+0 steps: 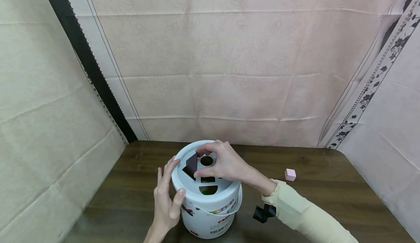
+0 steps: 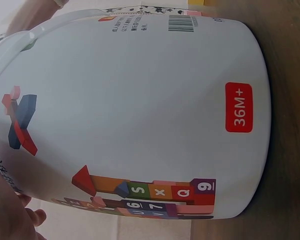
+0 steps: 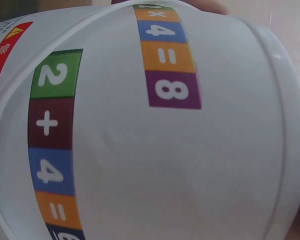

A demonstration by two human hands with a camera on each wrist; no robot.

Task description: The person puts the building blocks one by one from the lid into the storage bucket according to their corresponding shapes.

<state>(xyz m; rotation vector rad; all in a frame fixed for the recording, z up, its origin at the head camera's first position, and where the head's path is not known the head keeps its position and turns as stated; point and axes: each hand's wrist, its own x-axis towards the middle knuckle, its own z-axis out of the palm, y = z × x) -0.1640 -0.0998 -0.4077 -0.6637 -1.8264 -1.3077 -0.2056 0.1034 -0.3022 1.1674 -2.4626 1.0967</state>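
Note:
A white bucket [image 1: 213, 223] with a pale lid [image 1: 188, 195] stands upright near the front of the table. My left hand [image 1: 167, 195] touches its left side, the index fingertip and thumb at the lid's rim and other fingers standing off. Over the lid, my right hand [image 1: 224, 161] pinches a dark purple triangular block [image 1: 192, 162] between thumb and fingers. The block is tilted at a triangular hole, overlapping it in the head view. Round, rectangular and half-round holes show beside it. The bucket's printed wall fills most of the left wrist view [image 2: 140, 115] and right wrist view [image 3: 190, 160].
A small pale pink cube [image 1: 290, 174] lies on the brown wooden table [image 1: 315, 199], right of the bucket. The bucket's white handle [image 1: 238, 203] hangs down its front right side. Light cloth hangings [image 1: 223, 89] surround the back and sides.

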